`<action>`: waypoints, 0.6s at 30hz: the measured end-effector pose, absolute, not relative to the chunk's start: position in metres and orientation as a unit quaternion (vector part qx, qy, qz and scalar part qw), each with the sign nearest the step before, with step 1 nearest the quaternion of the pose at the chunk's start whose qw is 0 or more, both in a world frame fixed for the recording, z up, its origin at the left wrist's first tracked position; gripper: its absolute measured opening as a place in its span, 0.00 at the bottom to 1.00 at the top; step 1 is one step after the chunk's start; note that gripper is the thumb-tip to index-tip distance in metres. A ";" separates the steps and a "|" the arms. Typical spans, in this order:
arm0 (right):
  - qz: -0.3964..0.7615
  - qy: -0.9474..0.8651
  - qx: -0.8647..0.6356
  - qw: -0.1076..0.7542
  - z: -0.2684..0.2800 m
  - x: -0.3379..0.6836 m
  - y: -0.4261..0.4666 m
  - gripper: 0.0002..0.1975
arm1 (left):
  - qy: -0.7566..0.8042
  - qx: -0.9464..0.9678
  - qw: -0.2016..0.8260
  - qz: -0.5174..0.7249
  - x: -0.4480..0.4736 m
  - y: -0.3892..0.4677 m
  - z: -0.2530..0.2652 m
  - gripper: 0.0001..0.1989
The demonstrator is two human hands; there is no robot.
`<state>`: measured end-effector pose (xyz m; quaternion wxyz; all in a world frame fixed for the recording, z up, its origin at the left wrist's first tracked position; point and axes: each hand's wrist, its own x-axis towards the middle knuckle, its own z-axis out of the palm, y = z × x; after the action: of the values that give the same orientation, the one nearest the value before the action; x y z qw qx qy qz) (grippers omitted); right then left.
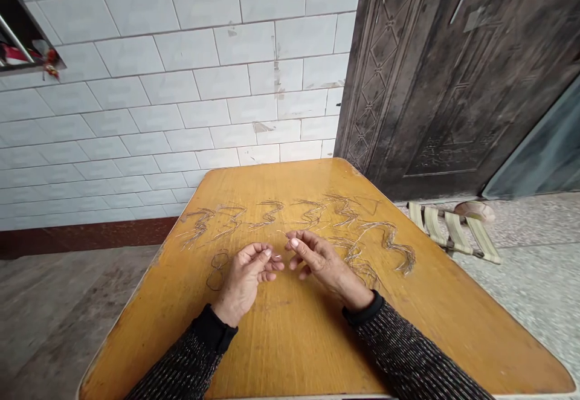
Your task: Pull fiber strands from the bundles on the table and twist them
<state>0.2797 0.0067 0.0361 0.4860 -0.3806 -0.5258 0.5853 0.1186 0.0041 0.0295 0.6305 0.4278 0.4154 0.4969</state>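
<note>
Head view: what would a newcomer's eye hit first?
The left hand and right hand, close together over the middle of the yellow-brown table, a thin wire at the right one. Next, bent wire bundles lying beyond and beside them. Behind, the dark carved door at right stands out beside the white tiled wall.

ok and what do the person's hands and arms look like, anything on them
The left hand and right hand are bare, without gloves. The left sleeve and right sleeve are black with pale flecks, ending in plain black cuffs.
</note>
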 end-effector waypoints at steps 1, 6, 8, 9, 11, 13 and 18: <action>0.575 -0.542 -0.388 0.474 0.035 0.279 0.006 0.19 | 0.418 0.412 0.628 0.511 0.118 0.005 0.030 0.12; 0.548 -0.596 -0.409 0.422 0.028 0.272 0.003 0.14 | 0.403 0.377 0.618 0.559 0.119 0.006 0.030 0.12; 0.522 -0.603 -0.426 0.428 0.027 0.270 0.004 0.13 | 0.397 0.377 0.622 0.560 0.120 0.006 0.030 0.11; 0.512 -0.607 -0.430 0.430 0.027 0.269 0.004 0.12 | 0.393 0.377 0.624 0.560 0.120 0.005 0.029 0.11; 0.499 -0.617 -0.429 0.432 0.027 0.269 0.004 0.10 | 0.379 0.375 0.630 0.565 0.121 0.005 0.028 0.10; 0.476 -0.630 -0.440 0.428 0.027 0.270 0.004 0.09 | 0.363 0.371 0.636 0.571 0.122 0.005 0.027 0.09; 0.422 -0.641 -0.475 0.430 0.026 0.271 0.006 0.10 | 0.343 0.367 0.644 0.577 0.122 0.005 0.025 0.09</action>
<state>0.2708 0.0063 0.0257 0.4297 -0.4752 -0.6412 0.4223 0.1216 0.0047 0.0251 0.6442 0.3669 0.3430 0.5768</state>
